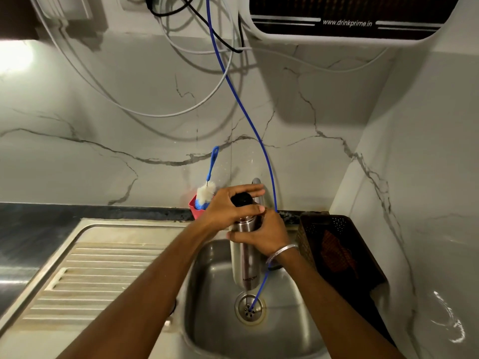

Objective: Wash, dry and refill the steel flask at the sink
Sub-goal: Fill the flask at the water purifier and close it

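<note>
Over the steel sink, the right hand grips the upright steel flask while the left hand curls around its black cap.

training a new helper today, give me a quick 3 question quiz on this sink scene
1. True or false: the black cap is on the steel flask.
2. Which hand grips the flask's body? A) left hand B) right hand C) neither
3. Fill in: the blue tube ends in the sink's ____.

Key: 1. True; the left hand grips the cap. 2. B; it holds the flask upright over the sink. 3. drain.
</note>
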`<act>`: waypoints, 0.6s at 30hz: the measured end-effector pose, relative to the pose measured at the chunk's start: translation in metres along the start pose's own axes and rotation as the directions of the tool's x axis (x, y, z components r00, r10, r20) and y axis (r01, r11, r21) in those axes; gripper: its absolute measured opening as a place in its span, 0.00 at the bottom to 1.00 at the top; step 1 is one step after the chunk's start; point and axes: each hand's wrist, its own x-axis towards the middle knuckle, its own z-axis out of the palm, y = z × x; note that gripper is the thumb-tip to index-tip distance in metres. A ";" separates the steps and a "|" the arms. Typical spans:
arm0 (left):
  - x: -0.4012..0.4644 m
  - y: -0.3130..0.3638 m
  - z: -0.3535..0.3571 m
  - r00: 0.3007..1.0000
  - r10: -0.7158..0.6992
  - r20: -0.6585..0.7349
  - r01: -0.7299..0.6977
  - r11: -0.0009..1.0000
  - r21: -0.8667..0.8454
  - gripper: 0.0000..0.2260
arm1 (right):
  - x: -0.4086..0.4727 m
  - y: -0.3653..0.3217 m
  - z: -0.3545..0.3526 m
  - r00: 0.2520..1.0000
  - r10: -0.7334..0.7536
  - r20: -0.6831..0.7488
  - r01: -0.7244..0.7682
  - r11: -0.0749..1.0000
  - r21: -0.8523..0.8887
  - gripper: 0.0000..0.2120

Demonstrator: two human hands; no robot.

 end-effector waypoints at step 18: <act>0.016 0.024 0.008 0.985 0.130 -0.111 -0.108 0.978 0.181 0.31 | 0.010 -0.024 -0.017 1.000 0.006 -0.020 -0.004 0.992 0.124 0.34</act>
